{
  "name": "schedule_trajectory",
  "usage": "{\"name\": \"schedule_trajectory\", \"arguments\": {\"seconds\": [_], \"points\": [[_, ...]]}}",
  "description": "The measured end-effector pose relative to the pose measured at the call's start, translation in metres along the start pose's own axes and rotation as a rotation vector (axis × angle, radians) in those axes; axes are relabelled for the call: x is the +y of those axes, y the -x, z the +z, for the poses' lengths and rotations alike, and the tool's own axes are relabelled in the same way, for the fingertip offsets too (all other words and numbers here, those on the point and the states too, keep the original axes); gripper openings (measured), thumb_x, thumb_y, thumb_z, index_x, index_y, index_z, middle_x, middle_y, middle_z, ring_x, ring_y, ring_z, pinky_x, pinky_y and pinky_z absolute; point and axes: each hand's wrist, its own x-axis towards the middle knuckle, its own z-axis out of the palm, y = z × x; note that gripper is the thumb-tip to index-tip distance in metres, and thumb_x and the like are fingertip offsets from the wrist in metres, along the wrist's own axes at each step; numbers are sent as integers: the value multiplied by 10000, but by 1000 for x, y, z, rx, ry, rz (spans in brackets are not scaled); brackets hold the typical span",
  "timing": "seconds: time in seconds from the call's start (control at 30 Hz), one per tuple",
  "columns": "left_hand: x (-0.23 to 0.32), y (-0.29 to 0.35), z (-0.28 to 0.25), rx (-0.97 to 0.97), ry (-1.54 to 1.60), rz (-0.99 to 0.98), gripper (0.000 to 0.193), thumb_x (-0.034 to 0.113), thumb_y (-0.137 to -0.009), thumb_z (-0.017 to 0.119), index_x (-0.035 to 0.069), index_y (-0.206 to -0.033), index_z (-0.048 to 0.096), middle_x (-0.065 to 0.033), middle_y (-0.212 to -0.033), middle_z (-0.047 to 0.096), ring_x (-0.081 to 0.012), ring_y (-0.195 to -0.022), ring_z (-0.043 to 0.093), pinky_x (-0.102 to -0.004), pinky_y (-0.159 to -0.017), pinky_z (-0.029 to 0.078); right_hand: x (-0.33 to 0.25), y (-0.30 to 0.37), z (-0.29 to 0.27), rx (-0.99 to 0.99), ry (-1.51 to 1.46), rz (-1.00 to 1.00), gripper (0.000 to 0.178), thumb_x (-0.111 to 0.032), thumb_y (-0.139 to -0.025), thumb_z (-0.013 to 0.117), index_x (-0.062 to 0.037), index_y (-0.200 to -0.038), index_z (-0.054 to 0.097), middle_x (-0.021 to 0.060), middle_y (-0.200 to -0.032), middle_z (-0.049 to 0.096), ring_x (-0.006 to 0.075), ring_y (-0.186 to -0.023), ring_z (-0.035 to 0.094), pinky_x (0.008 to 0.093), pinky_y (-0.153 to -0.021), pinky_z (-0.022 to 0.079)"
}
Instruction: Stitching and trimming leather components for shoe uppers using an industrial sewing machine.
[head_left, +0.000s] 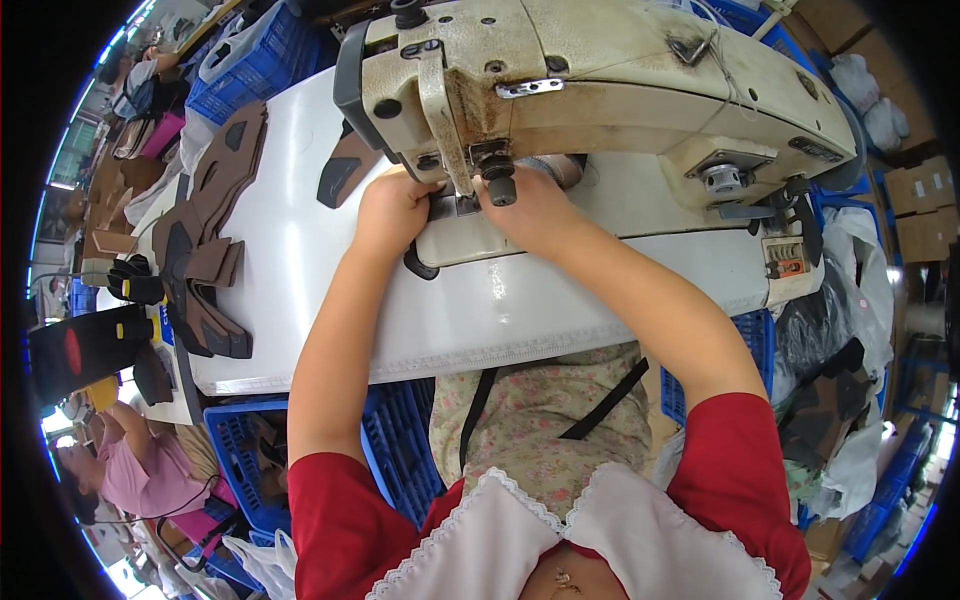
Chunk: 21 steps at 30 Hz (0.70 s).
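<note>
Both my hands are at the needle area of a worn cream sewing machine (590,70). My left hand (392,208) is closed, its fingers curled in just left of the presser foot (466,204). On the right of the foot, my right hand (535,208) is closed too, partly covered by the machine head and its dark knob (502,190). What the fingers pinch is hidden under the head. A brown and black cut piece (348,166) lies on the white table (300,260) beyond my left hand.
Stacked brown shoe-upper-like pieces (205,210) lie along the table's left side. Blue crates (405,450) stand below the front edge, another blue crate (255,65) at the far left. Plastic bags (840,300) hang at the right. A person in pink (155,475) sits at left.
</note>
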Motion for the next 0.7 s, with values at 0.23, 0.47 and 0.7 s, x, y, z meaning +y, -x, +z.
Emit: {"name": "schedule_trajectory", "arguments": {"seconds": [0.23,0.47,0.7], "points": [[-2,1,1,26,4,30,349,-37,-702,604,110,-958,791,-131,-921,724,-337,-882,687,-408,-773,552,3,-3,0,-108,25,-18,239,-194,-986,516,4,-876,591,237,-788,641,441,-769,622,535,-694,499],[-4,-1,1,26,-38,52,358,-24,-707,606,125,-973,794,-136,-913,722,-342,-870,683,-418,-766,550,0,2,4,-112,273,-67,111,-162,-696,668,-96,-722,754,71,-918,664,251,-1018,615,345,-807,559],[-4,0,3,47,5,41,390,-28,-710,597,143,-1000,794,-145,-919,717,-350,-873,678,-424,-772,550,-4,1,1,-105,165,8,125,-163,-731,643,-82,-762,732,99,-918,664,281,-985,616,370,-814,544]]}}
